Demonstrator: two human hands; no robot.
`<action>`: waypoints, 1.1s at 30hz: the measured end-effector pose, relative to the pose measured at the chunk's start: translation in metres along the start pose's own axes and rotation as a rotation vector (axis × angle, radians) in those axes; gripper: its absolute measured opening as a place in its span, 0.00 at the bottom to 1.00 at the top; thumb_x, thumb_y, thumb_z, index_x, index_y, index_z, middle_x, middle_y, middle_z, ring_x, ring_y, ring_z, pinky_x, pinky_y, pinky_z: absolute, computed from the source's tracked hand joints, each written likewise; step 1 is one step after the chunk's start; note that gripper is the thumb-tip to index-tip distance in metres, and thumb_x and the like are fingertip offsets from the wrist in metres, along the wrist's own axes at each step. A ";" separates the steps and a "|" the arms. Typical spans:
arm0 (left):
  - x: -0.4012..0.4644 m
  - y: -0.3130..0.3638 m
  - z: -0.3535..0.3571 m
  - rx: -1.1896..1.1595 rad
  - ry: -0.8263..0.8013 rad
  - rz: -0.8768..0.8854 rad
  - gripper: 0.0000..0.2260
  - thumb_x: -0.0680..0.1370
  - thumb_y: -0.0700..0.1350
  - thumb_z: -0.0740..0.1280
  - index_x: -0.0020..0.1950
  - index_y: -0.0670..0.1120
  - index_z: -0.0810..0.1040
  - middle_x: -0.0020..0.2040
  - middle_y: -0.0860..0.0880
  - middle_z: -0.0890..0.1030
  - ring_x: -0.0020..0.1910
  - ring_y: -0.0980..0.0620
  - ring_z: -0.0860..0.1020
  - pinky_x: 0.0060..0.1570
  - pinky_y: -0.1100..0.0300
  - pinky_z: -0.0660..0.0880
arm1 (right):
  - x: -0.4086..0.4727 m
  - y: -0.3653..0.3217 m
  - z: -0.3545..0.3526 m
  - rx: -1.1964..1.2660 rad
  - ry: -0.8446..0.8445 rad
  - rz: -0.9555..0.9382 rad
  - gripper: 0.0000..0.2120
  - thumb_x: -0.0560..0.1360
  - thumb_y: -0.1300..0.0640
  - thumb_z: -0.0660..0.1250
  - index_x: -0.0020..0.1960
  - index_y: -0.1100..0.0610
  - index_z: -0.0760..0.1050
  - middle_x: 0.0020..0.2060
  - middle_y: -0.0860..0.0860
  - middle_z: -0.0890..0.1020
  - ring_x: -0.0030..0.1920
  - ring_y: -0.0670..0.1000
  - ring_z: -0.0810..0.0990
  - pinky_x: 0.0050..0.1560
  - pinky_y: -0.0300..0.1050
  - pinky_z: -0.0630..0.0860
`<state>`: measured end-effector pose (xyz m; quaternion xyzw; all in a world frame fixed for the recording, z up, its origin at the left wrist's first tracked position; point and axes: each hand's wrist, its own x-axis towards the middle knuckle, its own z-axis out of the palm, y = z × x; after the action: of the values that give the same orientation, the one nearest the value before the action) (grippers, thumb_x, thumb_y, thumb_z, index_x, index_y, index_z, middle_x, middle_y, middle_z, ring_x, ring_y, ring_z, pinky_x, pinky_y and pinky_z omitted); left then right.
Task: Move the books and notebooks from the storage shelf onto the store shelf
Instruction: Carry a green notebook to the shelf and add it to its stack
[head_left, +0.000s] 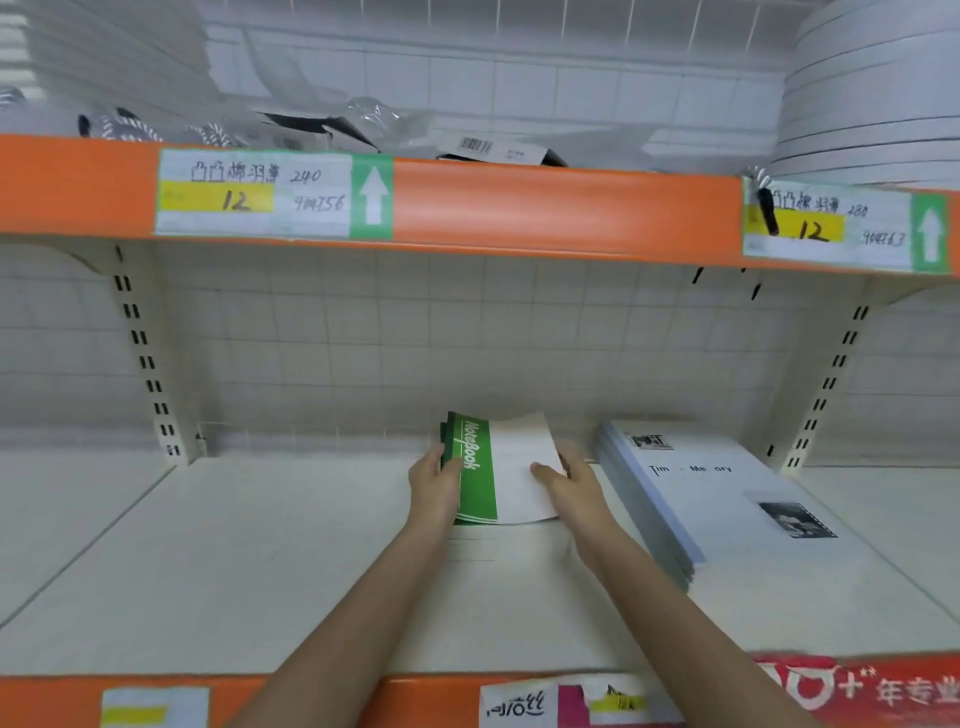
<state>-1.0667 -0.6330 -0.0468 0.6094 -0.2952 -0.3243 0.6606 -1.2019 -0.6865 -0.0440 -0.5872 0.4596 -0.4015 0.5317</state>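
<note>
The fingers of both hands are hidden behind the green-and-white notebooks (498, 467). The left hand (434, 488) grips their green spine edge and the right hand (569, 480) holds the white side, the stack between them on the store shelf (208, 561), just beside a pale blue stack (727, 499).

An orange shelf edge (545, 208) runs across the upper part of the view; a handwritten price label (254, 193) marked 12, with a green arrow pointing up, is stuck on its left part; a second price label (847, 228) of the same kind sits at the right end. Above it, a stack of white sheets or boards (878, 104) stands at the right; crumpled clear packaging (374, 122), blurred, lies near the middle, beside a barcode tag (475, 145). A wire grid back panel (415, 332) lines the rear; slotted cream uprights (143, 353) flank it.
</note>
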 end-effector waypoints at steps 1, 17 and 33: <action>0.002 -0.002 0.002 0.020 0.011 0.003 0.14 0.78 0.34 0.59 0.39 0.51 0.74 0.47 0.41 0.78 0.46 0.45 0.77 0.50 0.48 0.75 | 0.002 0.002 -0.001 -0.003 -0.007 0.012 0.16 0.77 0.61 0.63 0.65 0.53 0.70 0.58 0.50 0.77 0.55 0.51 0.77 0.53 0.44 0.72; 0.007 -0.028 0.002 0.119 -0.009 -0.033 0.19 0.78 0.32 0.51 0.63 0.45 0.75 0.54 0.45 0.80 0.44 0.52 0.78 0.33 0.69 0.73 | 0.013 0.022 -0.001 -0.282 -0.127 -0.007 0.28 0.79 0.59 0.61 0.76 0.60 0.55 0.74 0.54 0.63 0.73 0.52 0.60 0.67 0.40 0.59; 0.014 -0.011 -0.029 0.548 -0.105 -0.043 0.23 0.83 0.49 0.53 0.75 0.41 0.59 0.74 0.45 0.64 0.72 0.45 0.64 0.72 0.54 0.59 | 0.013 0.017 0.007 -0.805 -0.118 -0.325 0.34 0.80 0.48 0.57 0.77 0.61 0.46 0.77 0.54 0.53 0.76 0.51 0.53 0.75 0.48 0.52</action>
<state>-1.0366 -0.6267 -0.0598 0.7540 -0.3925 -0.2772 0.4477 -1.1938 -0.6975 -0.0619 -0.8342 0.4501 -0.2344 0.2156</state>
